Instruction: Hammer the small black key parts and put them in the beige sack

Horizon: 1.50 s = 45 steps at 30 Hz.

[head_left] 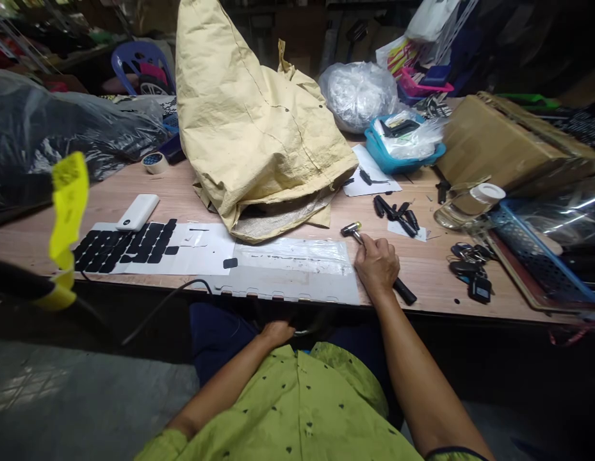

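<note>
My right hand (378,266) is closed round a small hammer (405,291) at the table's front edge. Its metal head (351,228) points away from me, and the black grip comes out below the hand. My left hand (278,334) is low by my lap, under the table edge; its fingers are too hidden to read. Left of the hammer lies a flat grey-white board (297,282) with clear film on it. A small black piece (230,263) sits at its left end. Farther left, rows of black pieces (148,243) lie on white paper (215,250).
A large tan sack (263,128) stands mid-table, its mouth towards me. Around are a white power bank (138,212), a tape roll (154,162), black parts (398,214), key fobs (472,269), a clear jar (463,208), a teal basket (398,157) and a cardboard box (503,141).
</note>
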Each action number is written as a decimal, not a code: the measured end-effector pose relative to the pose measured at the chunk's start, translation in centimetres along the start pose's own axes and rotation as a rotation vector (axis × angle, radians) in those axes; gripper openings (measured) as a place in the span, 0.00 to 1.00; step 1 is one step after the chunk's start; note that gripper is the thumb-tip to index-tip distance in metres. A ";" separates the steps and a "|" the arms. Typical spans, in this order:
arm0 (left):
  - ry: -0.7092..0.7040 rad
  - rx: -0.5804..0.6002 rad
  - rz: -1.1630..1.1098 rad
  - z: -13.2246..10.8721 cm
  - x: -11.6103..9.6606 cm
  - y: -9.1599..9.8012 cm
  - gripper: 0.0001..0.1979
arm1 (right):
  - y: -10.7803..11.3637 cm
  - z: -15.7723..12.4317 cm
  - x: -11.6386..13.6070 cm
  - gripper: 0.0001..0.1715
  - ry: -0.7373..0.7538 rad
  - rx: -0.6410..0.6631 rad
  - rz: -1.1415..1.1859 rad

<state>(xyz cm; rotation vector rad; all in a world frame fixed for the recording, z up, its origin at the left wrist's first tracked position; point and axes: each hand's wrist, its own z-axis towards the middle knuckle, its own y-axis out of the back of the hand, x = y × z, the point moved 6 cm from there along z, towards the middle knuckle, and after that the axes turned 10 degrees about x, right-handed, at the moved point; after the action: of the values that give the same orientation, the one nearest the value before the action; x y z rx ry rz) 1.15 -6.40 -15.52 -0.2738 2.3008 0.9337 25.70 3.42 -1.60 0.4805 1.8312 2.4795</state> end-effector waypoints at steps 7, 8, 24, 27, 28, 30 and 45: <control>-0.714 -0.222 0.228 -4.6 -8.6 3.9 0.12 | 0.0 -0.1 0.1 0.19 0.001 -0.031 -0.041; -0.777 -0.343 0.218 -4.9 -9.5 5.8 0.13 | -0.1 -0.1 0.1 0.19 0.001 -0.032 -0.044; 0.396 -0.812 0.237 1.7 -2.9 27.1 0.16 | -0.7 -0.1 0.7 0.20 0.016 -0.001 -0.086; 0.430 -0.817 0.220 1.8 -2.7 27.1 0.13 | -0.7 -0.1 0.7 0.20 0.012 0.013 -0.088; 0.428 -0.831 0.214 1.8 -2.7 27.1 0.12 | -0.7 -0.1 0.7 0.20 0.009 0.017 -0.088; 0.391 -0.868 0.197 1.6 -2.5 27.2 0.10 | -0.7 -0.1 0.8 0.20 0.007 0.018 -0.088; -0.456 -0.480 0.354 3.1 -10.5 16.6 0.06 | -0.5 0.0 0.6 0.20 0.016 0.006 -0.086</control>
<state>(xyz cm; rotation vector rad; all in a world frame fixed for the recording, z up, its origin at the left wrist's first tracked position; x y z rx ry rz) 4.03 7.35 -1.44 0.1494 1.7117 1.5472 25.00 3.67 -1.97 0.3746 1.8242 2.4303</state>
